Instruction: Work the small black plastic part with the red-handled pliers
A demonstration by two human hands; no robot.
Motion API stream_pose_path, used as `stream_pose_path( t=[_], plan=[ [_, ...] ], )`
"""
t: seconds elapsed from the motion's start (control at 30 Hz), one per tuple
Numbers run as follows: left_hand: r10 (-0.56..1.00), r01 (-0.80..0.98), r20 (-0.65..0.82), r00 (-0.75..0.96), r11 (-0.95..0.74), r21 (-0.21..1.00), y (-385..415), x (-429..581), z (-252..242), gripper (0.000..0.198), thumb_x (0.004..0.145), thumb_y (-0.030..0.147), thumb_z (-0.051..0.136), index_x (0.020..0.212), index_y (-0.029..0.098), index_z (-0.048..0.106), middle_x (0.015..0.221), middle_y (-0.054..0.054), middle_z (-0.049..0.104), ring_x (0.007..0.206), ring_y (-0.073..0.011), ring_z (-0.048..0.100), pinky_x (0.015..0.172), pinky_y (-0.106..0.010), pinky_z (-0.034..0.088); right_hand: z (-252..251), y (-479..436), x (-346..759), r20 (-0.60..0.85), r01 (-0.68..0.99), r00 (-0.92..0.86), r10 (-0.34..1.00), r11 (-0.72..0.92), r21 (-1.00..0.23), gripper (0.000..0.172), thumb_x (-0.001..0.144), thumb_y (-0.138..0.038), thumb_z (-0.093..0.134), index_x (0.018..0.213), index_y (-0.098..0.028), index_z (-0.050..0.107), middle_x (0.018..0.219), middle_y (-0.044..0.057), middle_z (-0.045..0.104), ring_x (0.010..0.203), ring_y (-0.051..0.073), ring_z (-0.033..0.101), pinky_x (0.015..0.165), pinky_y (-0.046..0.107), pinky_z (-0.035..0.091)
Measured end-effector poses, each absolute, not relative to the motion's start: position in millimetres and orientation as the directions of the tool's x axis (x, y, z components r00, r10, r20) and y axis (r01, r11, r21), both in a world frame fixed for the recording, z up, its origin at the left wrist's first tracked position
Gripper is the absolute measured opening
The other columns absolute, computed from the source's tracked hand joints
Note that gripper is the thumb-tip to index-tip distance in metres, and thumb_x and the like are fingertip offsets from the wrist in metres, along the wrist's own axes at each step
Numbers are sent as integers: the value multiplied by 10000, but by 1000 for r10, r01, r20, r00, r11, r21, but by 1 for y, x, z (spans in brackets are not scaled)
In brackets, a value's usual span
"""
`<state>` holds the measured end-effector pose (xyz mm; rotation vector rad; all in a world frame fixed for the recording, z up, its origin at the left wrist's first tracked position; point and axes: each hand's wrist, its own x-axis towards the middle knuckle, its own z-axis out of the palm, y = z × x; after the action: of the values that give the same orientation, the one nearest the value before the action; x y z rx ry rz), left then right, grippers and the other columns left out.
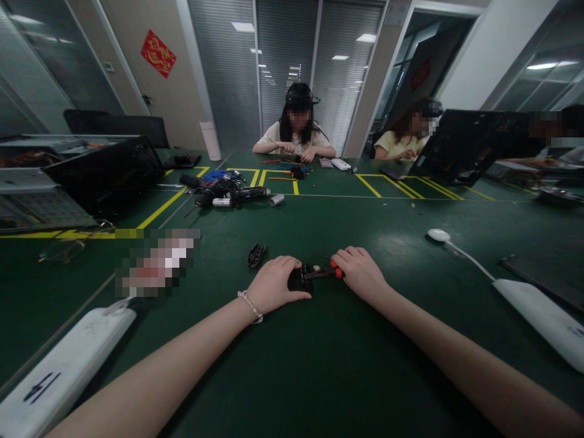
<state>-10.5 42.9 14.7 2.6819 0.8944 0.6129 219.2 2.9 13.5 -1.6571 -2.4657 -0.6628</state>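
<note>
My left hand (276,284), with a bracelet at its wrist, grips a small flat black part (298,280) on the green table (292,365). My right hand (360,271) is closed round the red handles of small pliers (325,273). The jaws of the pliers point left and reach over the black part, close to my left thumb and fingers. Beyond my left hand lies another black piece (257,255) with a ridged surface. What exactly the jaws touch is too small to tell.
White power strips (68,365) (538,316) lie at both sides. Glasses (68,248) rest at the left. Further back are a drill (212,192), cables and a silver cylinder (276,199). Computer cases stand left and right. Several people sit across the table.
</note>
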Motion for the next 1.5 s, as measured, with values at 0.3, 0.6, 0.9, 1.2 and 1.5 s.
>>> stream_pose_path(
  t=[0.3,0.6,0.9,1.2,1.5],
  plan=[
    [621,519,307,721,-778,353,43,-10,15,560,623,534,646,1017,170,483,993,-69,555,907,-241,529,773,-367,439,16,2,217,297,904,-399,868,316,289,245,722,-44,442,904,-147,569,895,64,589,834,198,482,739,320,329],
    [622,532,307,720,-779,330,43,-10,14,559,623,542,643,1009,170,483,972,-57,553,893,-224,530,779,-344,434,14,3,219,306,903,-400,864,315,292,245,715,-49,448,900,-153,569,894,64,589,836,201,479,740,322,330],
    [615,545,300,729,-787,289,41,-10,14,556,650,545,616,1030,165,472,984,-58,550,900,-224,530,765,-336,440,14,2,216,301,907,-394,868,314,281,256,705,-47,461,915,-147,567,910,65,587,852,203,481,759,331,337],
    [607,518,316,729,-791,325,43,-10,11,566,642,538,628,1043,173,466,993,-56,545,909,-226,521,784,-354,428,13,3,220,304,904,-404,862,327,274,265,700,-45,469,926,-149,564,922,65,589,857,203,487,762,336,347],
    [604,506,315,732,-792,343,44,-11,10,578,663,533,611,1087,175,448,1159,-73,479,1030,-237,466,863,-375,390,15,2,217,293,911,-378,878,297,286,275,692,-44,481,930,-147,570,923,69,594,855,208,489,759,339,347]
  ],
)
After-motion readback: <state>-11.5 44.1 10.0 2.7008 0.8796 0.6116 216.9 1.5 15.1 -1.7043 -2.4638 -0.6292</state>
